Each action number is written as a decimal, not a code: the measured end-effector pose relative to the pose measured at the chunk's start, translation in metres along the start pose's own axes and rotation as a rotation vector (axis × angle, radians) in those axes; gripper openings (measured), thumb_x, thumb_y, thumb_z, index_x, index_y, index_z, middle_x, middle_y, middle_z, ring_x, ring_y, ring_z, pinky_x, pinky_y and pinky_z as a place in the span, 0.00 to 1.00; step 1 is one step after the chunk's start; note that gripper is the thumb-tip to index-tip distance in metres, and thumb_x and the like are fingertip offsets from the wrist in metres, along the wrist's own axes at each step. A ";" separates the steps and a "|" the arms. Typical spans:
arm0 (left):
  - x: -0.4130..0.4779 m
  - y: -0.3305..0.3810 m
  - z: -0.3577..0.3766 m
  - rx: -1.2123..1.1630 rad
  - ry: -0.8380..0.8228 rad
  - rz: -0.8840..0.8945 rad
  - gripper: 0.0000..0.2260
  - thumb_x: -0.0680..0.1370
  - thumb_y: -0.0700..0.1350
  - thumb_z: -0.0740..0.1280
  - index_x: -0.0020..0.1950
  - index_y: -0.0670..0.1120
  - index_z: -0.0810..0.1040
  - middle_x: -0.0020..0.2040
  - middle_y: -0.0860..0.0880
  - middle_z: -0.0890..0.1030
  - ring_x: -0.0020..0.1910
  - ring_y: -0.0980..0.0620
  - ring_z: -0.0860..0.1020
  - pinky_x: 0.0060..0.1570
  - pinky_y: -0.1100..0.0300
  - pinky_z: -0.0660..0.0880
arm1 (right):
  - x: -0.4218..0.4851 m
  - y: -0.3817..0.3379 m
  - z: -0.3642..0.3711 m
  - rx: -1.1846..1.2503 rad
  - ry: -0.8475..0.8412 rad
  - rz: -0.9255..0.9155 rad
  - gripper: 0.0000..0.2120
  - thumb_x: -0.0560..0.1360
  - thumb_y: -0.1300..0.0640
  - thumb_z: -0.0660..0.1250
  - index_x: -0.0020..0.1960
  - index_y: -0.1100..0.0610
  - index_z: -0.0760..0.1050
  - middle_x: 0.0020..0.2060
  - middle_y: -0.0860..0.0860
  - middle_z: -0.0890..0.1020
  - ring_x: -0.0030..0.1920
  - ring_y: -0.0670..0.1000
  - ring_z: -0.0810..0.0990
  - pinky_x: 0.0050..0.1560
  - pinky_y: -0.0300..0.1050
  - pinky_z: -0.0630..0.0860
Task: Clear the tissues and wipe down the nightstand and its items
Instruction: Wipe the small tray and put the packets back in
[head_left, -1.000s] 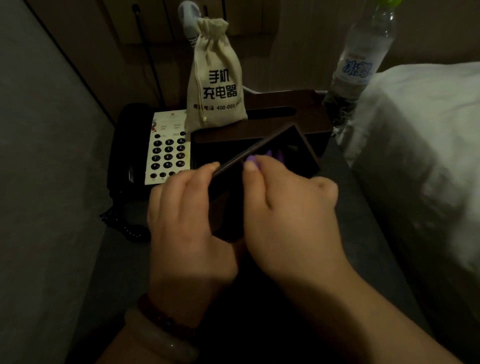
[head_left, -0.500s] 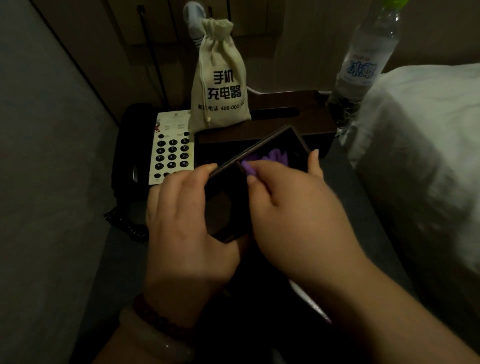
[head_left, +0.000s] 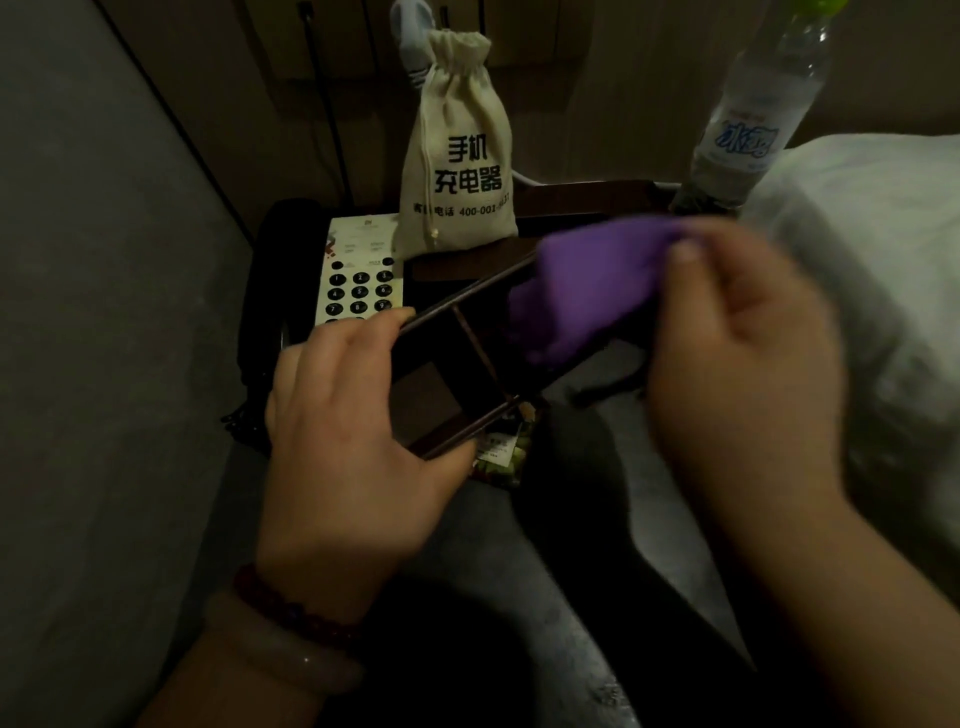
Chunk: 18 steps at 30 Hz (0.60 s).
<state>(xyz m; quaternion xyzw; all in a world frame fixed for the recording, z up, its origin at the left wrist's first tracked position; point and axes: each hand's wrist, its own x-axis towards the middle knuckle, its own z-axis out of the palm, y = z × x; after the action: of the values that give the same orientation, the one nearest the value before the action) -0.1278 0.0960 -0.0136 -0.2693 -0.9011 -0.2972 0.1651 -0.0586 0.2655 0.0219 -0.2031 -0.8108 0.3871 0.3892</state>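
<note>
Both hands are engaged and stand apart. The left hand (head_left: 353, 415) grips the left end of a dark divided tray (head_left: 441, 384), held tilted above the counter (head_left: 597, 545). The right hand (head_left: 737, 353) pinches a purple cloth (head_left: 587, 291) between thumb and fingers. The cloth's lower part hangs over the tray's right compartment, and its upper part is bunched at the fingertips. The right hand is blurred, so finer detail of the grip cannot be confirmed.

Other items noted:
- A telephone (head_left: 358, 275) stands at far left.
- A printed drawstring bag (head_left: 462, 150) stands upright just beside the telephone.
- A water bottle (head_left: 748, 119) stands at far right.
- A small packet (head_left: 504, 452) lies on the counter under the tray's near edge.
- The bed (head_left: 857, 260) borders the right side.

Assessment: the step in hand appears to be wiping the inside of the tray. No loose tissues are visible, though the frame is dim and this cannot be certified. The telephone, bag, bottle and counter surface show no sign either way of having been wiped. On this evidence the task is judged to be mid-course, with most of the items and the surface itself likely outstanding.
</note>
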 end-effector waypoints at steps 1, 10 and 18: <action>0.000 0.001 0.000 -0.004 -0.001 -0.007 0.33 0.62 0.52 0.75 0.65 0.46 0.72 0.56 0.50 0.72 0.57 0.48 0.68 0.57 0.48 0.68 | 0.004 0.001 -0.004 0.010 0.157 0.000 0.09 0.80 0.56 0.56 0.52 0.47 0.74 0.39 0.37 0.76 0.42 0.30 0.74 0.44 0.24 0.67; 0.001 0.003 0.002 0.020 -0.058 0.005 0.32 0.63 0.53 0.75 0.64 0.46 0.73 0.56 0.49 0.74 0.57 0.45 0.72 0.58 0.47 0.68 | -0.003 0.027 0.011 -0.341 -0.382 -0.399 0.16 0.77 0.50 0.56 0.59 0.52 0.78 0.57 0.48 0.80 0.62 0.50 0.74 0.68 0.58 0.63; -0.005 0.006 0.002 -0.011 -0.076 0.090 0.31 0.64 0.53 0.75 0.65 0.47 0.72 0.57 0.51 0.72 0.57 0.50 0.69 0.58 0.52 0.67 | 0.001 0.018 0.012 -0.377 -0.279 -0.049 0.37 0.66 0.53 0.75 0.70 0.44 0.62 0.65 0.48 0.64 0.63 0.47 0.64 0.58 0.38 0.63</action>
<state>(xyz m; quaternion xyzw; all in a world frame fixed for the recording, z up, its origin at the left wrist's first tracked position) -0.1205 0.1000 -0.0148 -0.3216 -0.8921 -0.2837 0.1423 -0.0683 0.2721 0.0036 -0.1970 -0.9194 0.2436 0.2377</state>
